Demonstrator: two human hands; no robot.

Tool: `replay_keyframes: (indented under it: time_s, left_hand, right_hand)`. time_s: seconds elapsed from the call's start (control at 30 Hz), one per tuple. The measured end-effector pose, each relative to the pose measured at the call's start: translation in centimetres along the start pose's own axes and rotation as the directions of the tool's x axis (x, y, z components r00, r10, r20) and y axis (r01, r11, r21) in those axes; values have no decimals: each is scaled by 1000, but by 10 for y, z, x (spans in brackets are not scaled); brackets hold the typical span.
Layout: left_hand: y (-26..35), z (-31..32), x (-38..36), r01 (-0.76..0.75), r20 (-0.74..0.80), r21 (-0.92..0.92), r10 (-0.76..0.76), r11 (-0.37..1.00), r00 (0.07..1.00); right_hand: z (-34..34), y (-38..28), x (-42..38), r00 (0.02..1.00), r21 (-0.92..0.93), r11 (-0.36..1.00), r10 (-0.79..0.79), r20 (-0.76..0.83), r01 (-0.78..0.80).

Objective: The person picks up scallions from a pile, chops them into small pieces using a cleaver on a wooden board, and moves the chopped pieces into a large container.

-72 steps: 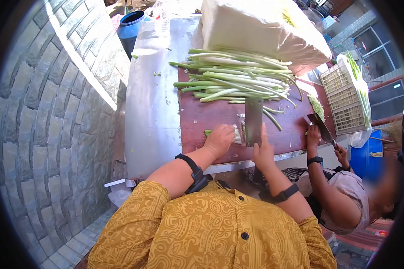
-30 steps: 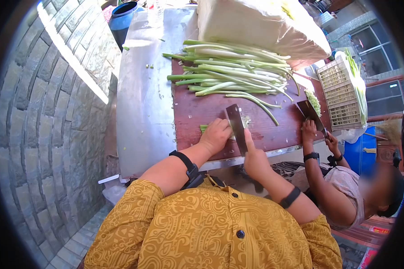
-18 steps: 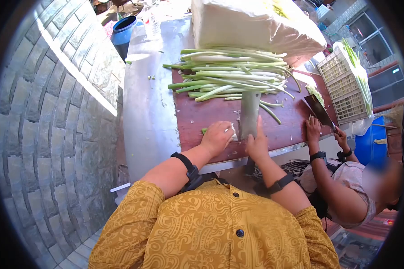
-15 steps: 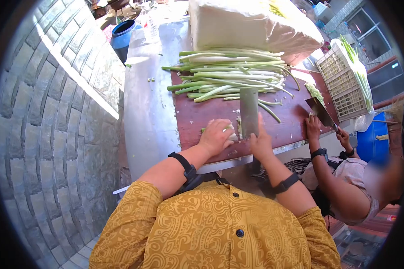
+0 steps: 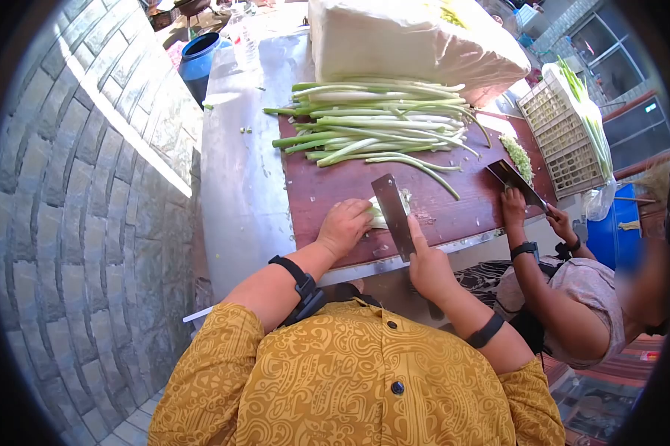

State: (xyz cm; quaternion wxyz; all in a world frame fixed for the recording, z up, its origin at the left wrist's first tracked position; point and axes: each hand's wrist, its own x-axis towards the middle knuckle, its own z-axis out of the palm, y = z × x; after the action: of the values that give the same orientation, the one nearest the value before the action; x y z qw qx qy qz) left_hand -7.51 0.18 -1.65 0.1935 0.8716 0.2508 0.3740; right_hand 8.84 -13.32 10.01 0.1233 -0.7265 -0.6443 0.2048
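Fingers of left hand (image 5: 344,227) clamped on stalk bundle (image 5: 378,214), just beside cleaver (image 5: 391,215).
Clock centred on cleaver: bundle at 9 o'clock on red surface (image 5: 316,197), partly hidden; right hand (image 5: 429,269) at 5, fingers closed round handle, index extended forward; long stalks (image 5: 379,126) at 12; co-worker's near hand (image 5: 513,204) well apart at 3. Probable hazards: nicked left fingertips, from grip so near the steel; rolling stalks, from slackened hold.
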Motion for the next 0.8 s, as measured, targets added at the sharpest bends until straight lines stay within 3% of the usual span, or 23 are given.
replay_keyframes:
  time_s: [0.1,0.3,0.4,0.8]
  left_hand:
    - [2,-1,2,-18,-7,3,18,1000,1000]
    - [-1,4,2,-13,-12,10,13,1000,1000]
    - [-1,5,2,-8,-20,7,8,1000,1000]
    - [-3,5,2,12,-6,-40,-12,999,1000]
  right_hand:
    - [3,0,-2,997,-36,998,46,56,-44]
    - [-7,-11,0,999,-27,999,-28,-44,27]
    - [-2,-9,0,993,-114,993,48,105,-35]
    - [7,-1,32,980,-153,988,57,192,-27]
